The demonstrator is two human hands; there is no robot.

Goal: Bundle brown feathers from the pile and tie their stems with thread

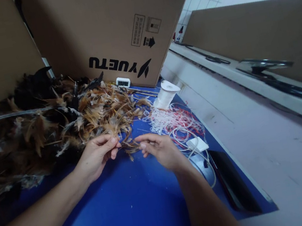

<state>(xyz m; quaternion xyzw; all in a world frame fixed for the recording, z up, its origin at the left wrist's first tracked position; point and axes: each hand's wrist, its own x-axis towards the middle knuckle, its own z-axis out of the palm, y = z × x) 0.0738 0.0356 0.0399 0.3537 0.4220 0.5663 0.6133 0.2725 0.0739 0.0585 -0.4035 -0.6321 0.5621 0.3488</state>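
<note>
My left hand [96, 156] is closed in a pinch at the front edge of a large heap of brown and black feathers [100, 106]. A brown feather [115, 129] shows at its thumb and fingertips, partly merging with the heap behind. My right hand [162, 150] is just to the right, thumb and index finger pinched together. Whatever lies between those fingertips is too small to make out. A few thin brown feathers [130, 146] show in the gap between the two hands, above the blue tabletop [121, 208].
Behind the heap stands a cardboard box [111, 22]. A white spool [166, 94], tangled white and red strings [172, 121], a white adapter [197, 144] with cable and a dark phone-like slab [233, 180] lie along the right edge. A small white digital display [123, 82] stands at the back.
</note>
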